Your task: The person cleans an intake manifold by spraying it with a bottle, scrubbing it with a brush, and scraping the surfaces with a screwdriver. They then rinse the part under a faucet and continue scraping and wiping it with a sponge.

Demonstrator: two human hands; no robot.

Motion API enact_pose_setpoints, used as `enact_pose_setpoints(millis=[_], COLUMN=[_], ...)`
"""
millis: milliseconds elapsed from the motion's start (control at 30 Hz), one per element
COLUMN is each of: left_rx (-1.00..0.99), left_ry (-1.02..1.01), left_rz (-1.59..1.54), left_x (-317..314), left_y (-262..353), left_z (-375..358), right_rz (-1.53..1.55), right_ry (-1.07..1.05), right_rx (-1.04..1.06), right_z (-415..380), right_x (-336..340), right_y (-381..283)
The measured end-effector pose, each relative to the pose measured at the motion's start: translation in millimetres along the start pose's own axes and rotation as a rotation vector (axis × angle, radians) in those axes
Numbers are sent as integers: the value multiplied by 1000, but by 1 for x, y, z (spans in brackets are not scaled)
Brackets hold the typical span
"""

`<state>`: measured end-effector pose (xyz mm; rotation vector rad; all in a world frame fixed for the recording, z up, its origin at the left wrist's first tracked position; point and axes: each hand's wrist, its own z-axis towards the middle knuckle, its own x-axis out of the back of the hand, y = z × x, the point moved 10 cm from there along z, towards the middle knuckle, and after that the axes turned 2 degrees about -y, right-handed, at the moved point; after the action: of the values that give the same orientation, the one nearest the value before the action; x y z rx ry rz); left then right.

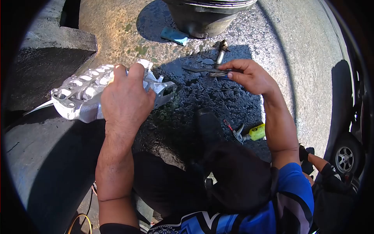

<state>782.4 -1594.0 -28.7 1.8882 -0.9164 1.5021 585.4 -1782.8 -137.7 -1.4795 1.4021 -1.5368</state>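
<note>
Head view, left hand [126, 91] gripping metal casting [89, 106], right hand [251, 77] pinching seemingly flat tool [198, 70], bucket [204, 19] contents hidden.

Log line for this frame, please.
left hand: on metal casting | right hand: holding thin dark tool | spray bottle: on wet ground

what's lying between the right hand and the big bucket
A metal piece with a shiny shaft and dark head lies between the right hand and the bucket, with wet ground around it, in the head view.
</note>
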Motion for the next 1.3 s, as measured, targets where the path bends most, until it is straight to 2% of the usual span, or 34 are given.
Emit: enact_pose_setpoints(millis=[67,133,200,400,467,667,767,867,967,1000,1100,1233,1300], left_rx=[-3,-50,-72,-77,-138,-67,-196,-184,-311,-252,-181,-353,-306], left_ry=[-1,46,68,12,76,45,82,76,98,26,93,116,96], left_rz=[-10,18,34,34,56,85,91,110,168,158,113,184,164], left_x=[0,1,1,-1,0,0,-2,-6,-18,-23,-9,-19,-20], left_y=[5,9,13,22,29,29,41,46,62,58,49,66,62], left_z=[0,0,-1,-2,-4,3,-3,-5,-14,-10,-6,-16,-14], right_rz=[-307,-408,-490,-746,-746,-656,-700,-655,-688,-667,-595,-706,-782], right_ry=[-78,-106,-127,-349,-390,-338,-419,-389,-503,-475,-277,-437,-373], right_rx=[184,223,242,119,121,65,107,22,17,6,49,28,137], right_z=[-9,-11,-5,23,29,32,20,23,12,11,14,1,3], right_x=[-15,-30,-44,-90,-98,-94,-104,-109,-125,-116,-106,-124,-123], right_y=[-73,-101,-113,-113,-114,-93,-95,-95,-83,-88,-71,-54,-66])
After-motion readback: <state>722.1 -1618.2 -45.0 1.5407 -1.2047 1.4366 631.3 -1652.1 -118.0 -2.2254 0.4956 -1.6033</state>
